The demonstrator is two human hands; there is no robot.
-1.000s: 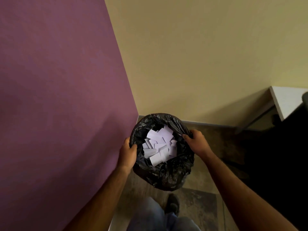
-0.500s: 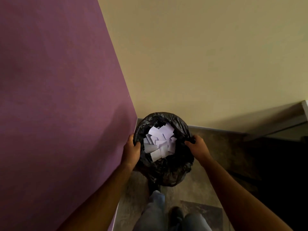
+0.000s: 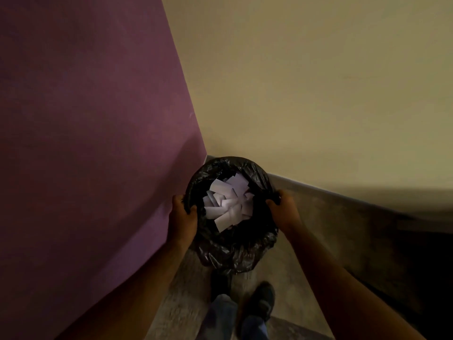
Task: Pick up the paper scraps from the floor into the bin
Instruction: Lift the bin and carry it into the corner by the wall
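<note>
Purple and cream walls meet right behind the bin (image 3: 235, 256), now closer to that corner. Left hand (image 3: 182, 217) and right hand (image 3: 284, 209) grip its rim, scraps (image 3: 228, 204) between them, so cleanup looks about done.

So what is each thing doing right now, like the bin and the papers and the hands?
bin: lined with a black bag, open at the top, held in the corner of the walls
paper scraps: piled inside the bin
left hand: gripping the bin's left rim
right hand: gripping the bin's right rim
shoe: on the floor below the bin
</note>
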